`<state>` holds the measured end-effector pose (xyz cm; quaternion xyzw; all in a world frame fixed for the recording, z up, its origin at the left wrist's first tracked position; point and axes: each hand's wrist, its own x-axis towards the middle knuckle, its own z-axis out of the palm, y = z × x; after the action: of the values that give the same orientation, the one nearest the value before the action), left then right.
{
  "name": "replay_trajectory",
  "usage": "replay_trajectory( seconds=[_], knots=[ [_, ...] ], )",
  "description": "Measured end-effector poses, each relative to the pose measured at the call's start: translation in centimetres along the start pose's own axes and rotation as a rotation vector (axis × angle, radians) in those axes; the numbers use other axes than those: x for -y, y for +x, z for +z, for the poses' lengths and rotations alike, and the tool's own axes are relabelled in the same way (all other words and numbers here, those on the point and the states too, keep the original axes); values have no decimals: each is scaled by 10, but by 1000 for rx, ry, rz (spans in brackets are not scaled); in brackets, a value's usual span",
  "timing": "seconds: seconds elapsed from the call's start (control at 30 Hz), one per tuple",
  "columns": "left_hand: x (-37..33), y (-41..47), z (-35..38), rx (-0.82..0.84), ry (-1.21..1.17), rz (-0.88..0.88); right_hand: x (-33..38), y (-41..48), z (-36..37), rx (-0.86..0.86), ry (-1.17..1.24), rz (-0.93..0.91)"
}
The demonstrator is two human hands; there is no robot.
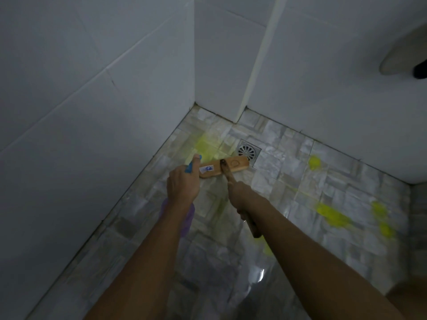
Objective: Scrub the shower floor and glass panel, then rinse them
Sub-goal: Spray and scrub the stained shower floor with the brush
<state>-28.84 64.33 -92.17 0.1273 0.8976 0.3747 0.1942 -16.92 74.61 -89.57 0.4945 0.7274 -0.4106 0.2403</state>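
Observation:
A wooden scrub brush with a long wooden handle rests head-down on the tiled shower floor, just in front of the metal drain. My right hand grips the handle partway up. My left hand holds a purple spray bottle with a blue nozzle, its tip pointing at the floor beside the brush's left end. Yellow-green cleaner is smeared on the tiles behind the brush, and more blotches of it lie at the right.
White tiled walls close in on the left and back, meeting in a corner with a jutting column. A white fixture sticks out at the upper right. The floor near me is wet and shiny.

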Motion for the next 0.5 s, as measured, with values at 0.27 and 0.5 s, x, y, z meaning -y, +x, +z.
replay_trajectory(
  seconds=[0.27, 0.5],
  knots=[
    [12, 10, -4, -77, -26, -40, -20, -19, 17, 20, 23, -3],
    [23, 18, -11, -224, -138, 15, -12, -12, 19, 40, -37, -23]
  ],
)
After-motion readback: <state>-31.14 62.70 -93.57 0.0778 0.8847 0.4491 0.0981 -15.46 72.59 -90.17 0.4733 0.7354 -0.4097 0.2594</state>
